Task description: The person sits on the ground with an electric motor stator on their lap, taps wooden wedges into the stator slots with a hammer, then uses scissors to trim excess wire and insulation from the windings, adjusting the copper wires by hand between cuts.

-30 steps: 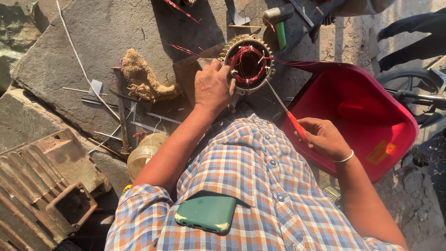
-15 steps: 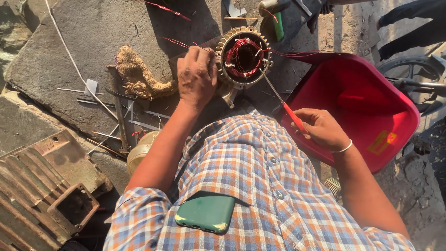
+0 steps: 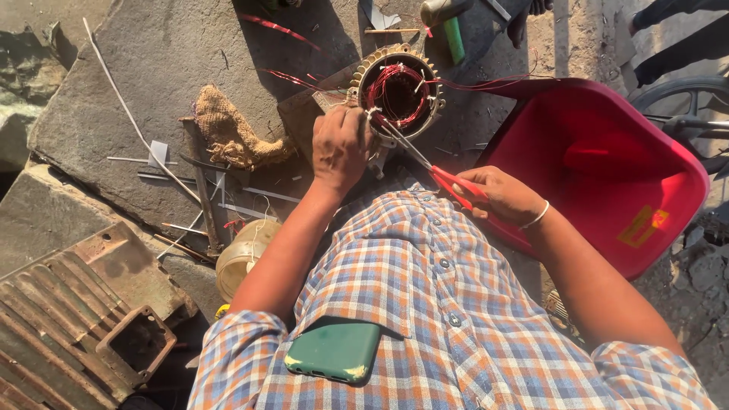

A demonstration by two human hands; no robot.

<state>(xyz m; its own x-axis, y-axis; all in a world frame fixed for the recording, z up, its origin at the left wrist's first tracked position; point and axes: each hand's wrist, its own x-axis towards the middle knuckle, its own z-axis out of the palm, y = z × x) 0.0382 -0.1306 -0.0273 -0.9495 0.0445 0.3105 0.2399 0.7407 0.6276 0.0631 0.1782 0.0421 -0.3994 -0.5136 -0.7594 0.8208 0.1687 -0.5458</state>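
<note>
A round motor stator point(image 3: 399, 91) wound with red copper wire sits on a stone slab point(image 3: 152, 68) in front of me. My left hand point(image 3: 339, 148) rests on its near left rim, fingers curled on the windings. My right hand point(image 3: 505, 195) grips red-handled scissors point(image 3: 425, 163), whose metal blades reach up to the stator's rim beside my left fingers. A green phone point(image 3: 334, 351) sticks out of my checked shirt's pocket.
A red plastic chair point(image 3: 607, 163) lies tipped at the right. A burlap rag point(image 3: 228, 133), thin sticks and metal strips lie at the left, above a tape roll point(image 3: 241, 258). A rusty ribbed motor housing point(image 3: 68, 319) fills the lower left. A green-handled tool point(image 3: 454, 38) lies beyond the stator.
My left hand has slid from the stator's top to its near left rim. The right hand has brought the scissors' tips up to the rim.
</note>
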